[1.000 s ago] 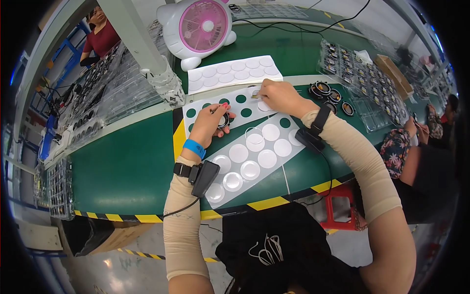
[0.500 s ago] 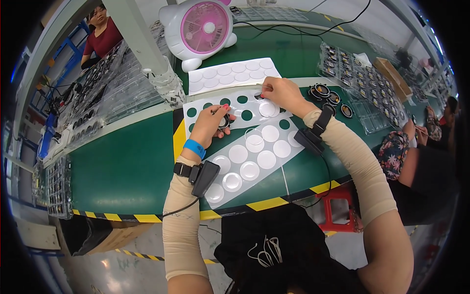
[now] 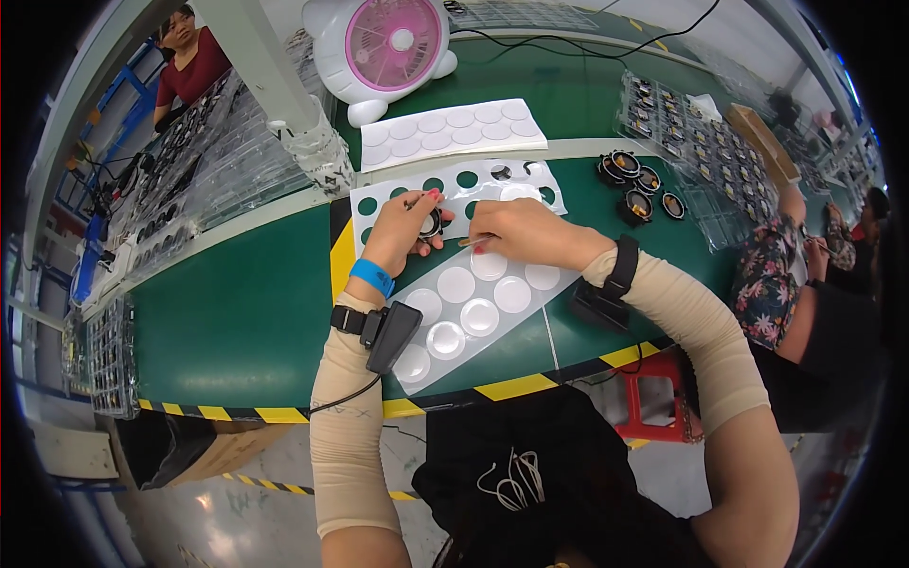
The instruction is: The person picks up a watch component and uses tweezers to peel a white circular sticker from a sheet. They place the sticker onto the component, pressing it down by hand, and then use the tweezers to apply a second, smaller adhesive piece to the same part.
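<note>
small round black part: pinched in left hand, tilted, above the punched sheet | thin tan stick: gripped by right hand, tip toward the part | white sheet of round discs: flat on green desk, under both hands

Pink-faced white fan at table's far edge, clear compartment trays right, red stool below, seated co-worker far left

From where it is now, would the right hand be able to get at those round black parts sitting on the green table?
Probably yes. The right hand is beside the sticker sheet, and only bare green table lies between it and the round black parts.
</note>
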The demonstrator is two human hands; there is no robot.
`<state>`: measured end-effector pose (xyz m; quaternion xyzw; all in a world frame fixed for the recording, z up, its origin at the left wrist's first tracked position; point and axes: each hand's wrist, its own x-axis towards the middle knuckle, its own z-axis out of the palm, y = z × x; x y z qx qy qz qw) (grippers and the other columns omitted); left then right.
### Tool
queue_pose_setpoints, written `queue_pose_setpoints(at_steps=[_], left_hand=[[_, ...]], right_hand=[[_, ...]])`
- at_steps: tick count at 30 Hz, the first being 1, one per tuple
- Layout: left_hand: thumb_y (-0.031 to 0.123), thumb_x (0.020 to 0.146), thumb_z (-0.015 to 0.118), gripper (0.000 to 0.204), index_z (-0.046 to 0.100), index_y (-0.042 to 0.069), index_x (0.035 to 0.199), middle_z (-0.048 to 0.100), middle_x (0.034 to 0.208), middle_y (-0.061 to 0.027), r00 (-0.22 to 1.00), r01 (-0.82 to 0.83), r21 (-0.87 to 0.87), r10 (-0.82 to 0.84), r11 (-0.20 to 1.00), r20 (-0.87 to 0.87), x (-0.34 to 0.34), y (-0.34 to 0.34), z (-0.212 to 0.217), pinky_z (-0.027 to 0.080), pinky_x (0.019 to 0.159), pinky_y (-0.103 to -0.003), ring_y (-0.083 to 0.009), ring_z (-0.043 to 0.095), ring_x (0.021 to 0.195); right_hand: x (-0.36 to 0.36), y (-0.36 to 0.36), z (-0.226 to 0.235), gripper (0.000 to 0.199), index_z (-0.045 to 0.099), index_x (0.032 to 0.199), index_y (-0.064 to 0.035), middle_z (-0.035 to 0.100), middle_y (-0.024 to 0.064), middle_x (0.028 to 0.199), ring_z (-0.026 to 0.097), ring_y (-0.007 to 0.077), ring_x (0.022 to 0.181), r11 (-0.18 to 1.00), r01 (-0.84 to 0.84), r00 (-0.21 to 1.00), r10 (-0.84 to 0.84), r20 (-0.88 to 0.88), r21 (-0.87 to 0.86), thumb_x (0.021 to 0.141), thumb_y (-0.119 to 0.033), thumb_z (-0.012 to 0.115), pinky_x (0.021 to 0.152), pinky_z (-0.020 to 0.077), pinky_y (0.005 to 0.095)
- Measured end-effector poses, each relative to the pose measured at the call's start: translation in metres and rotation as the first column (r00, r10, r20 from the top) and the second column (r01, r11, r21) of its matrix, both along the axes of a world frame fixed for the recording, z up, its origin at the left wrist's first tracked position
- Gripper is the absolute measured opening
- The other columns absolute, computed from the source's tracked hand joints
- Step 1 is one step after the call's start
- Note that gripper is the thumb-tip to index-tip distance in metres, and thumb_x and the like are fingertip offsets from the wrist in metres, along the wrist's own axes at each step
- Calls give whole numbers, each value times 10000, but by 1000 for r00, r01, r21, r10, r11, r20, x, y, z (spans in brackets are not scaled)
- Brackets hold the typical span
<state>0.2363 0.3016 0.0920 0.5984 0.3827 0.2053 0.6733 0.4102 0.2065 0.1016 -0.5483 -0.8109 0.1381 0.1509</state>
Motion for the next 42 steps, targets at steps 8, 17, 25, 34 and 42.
queue_pose_setpoints(at_steps=[8, 17, 25, 34, 42], left_hand=[[356, 907, 446, 382, 507, 5, 1043, 621, 851, -102, 992, -9, -86, 20, 996, 125, -3, 1, 3, 334, 381, -190, -105, 495, 504], [525, 924, 236, 561, 453, 35, 1089, 590, 873, -130, 897, 166, -344, 3, 924, 441, -4, -9, 10, 291, 405, -195, -153, 476, 580], [554, 915, 218, 595, 486, 39, 1043, 567, 834, -95, 914, 148, -269, -28, 952, 405, 19, -33, 13, 293, 411, -202, -142, 491, 564], [651, 863, 152, 705, 492, 39, 946, 583, 784, -102, 934, 185, -188, -113, 965, 339, 20, -34, 8, 288, 377, -201, -101, 423, 440], [663, 854, 123, 726, 492, 40, 911, 579, 749, -115, 881, -2, -191, 92, 982, 465, 13, -21, 2, 274, 361, -190, -94, 381, 409]], right_hand=[[52, 37, 13, 188, 634, 944, -67, 621, 114, 746, 604, 285, 710, 885, 410, 910, -414, -30, 223, 776, -143, 595, 631, 473, 349], [2, -16, 13, 238, 608, 971, -26, 596, 127, 799, 608, 252, 702, 842, 317, 910, -140, -391, 436, 742, 37, 590, 599, 484, 312], [-26, -33, -9, 233, 598, 929, -9, 560, 114, 792, 589, 230, 687, 890, 282, 841, -50, -539, 358, 718, 89, 594, 581, 469, 276], [-4, -37, 2, 211, 610, 831, 28, 584, 111, 785, 531, 194, 628, 820, 334, 780, 37, -625, 465, 886, -105, 456, 575, 452, 296], [-4, -48, 6, 202, 626, 865, 45, 622, 148, 921, 608, 228, 789, 882, 184, 643, 226, -732, 433, 860, -121, 511, 669, 492, 307]])
